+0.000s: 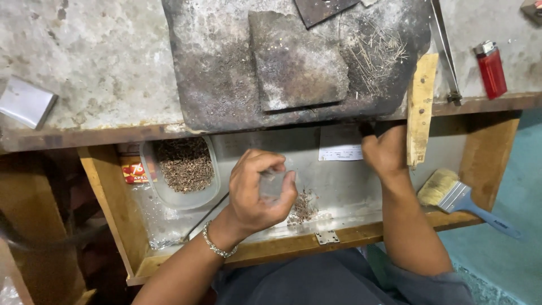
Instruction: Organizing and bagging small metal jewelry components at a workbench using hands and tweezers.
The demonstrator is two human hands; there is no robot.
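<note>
Head view: the left hand (261, 189) pinches a small clear bag (273, 183) over the open drawer (339, 186), above a pile of metal bits (304, 208). The right hand (386, 152), farther right, grips a dark tool (372, 129) at the bench edge, fingers curled. A tub (183, 169) lies left; a brush (460, 196) right.

— What sort of place is this?
— A small craft workshop: a scarred, stained bench (101, 62) above the grip, a charred soldering block (296, 59) strewn with fine wire bits.
— Anything else?
— A paintbrush (454, 195) right of the grip (well worn), on an open wooden drawer (293, 244).
</note>
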